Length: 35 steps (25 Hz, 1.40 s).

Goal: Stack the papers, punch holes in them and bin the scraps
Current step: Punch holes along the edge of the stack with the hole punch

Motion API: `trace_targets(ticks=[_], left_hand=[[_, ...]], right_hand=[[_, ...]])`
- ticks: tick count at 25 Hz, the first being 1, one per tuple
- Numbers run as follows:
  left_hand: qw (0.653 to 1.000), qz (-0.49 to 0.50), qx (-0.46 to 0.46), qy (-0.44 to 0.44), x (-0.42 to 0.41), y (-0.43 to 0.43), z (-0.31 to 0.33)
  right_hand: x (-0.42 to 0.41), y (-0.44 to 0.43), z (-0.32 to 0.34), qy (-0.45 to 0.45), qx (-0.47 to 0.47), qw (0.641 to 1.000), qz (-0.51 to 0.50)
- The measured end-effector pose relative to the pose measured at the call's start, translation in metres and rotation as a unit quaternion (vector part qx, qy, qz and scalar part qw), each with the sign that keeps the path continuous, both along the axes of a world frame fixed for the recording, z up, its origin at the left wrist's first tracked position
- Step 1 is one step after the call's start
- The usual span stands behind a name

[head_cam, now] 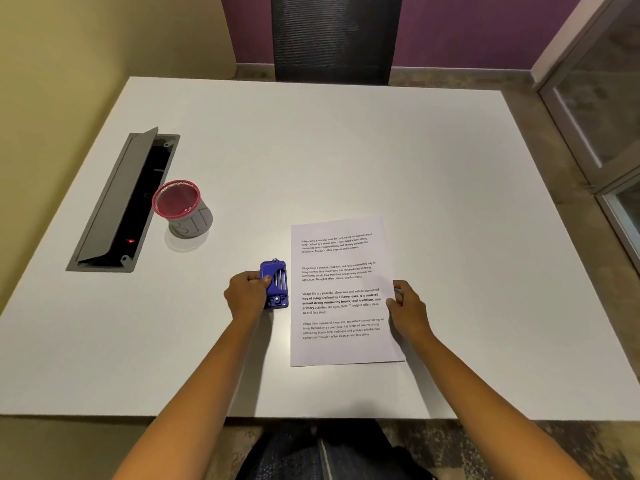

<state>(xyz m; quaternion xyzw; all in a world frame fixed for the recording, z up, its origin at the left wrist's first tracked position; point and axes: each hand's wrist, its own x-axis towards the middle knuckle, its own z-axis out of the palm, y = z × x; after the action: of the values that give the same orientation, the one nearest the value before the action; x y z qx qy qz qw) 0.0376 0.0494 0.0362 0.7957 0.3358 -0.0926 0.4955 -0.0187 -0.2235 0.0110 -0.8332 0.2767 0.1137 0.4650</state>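
A stack of printed white papers (341,296) lies flat on the white table (346,150), right of centre near the front. A blue hole punch (274,285) sits just left of the stack's left edge. My left hand (246,296) grips the punch from its left side, thumb on top. My right hand (405,306) pinches the right edge of the papers at about mid height. A red mesh bin (180,207) with a grey label wrap stands to the far left of the punch.
An open grey cable tray (121,206) is set into the table at the left, right behind the bin. A black mesh chair (334,36) stands at the far edge. A glass partition (609,109) is at the right.
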Motion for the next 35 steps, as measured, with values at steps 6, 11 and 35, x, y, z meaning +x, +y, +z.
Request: trace_targets(ticks=[6,11,35], left_hand=[[1.0,-0.017,0.019,-0.016,-0.004,0.002,-0.007],[0.999,-0.034,0.039,-0.018,-0.002,0.003,-0.007],[0.999,-0.042,-0.016,0.001,0.025,-0.002,-0.013]], right_hand=[[0.001,-0.002,-0.001,-0.004,-0.003,1.0,0.007],[0.002,-0.006,-0.001,-0.006,0.004,1.0,-0.011],[0.044,-0.009,-0.006,-0.02,0.063,0.998,-0.01]])
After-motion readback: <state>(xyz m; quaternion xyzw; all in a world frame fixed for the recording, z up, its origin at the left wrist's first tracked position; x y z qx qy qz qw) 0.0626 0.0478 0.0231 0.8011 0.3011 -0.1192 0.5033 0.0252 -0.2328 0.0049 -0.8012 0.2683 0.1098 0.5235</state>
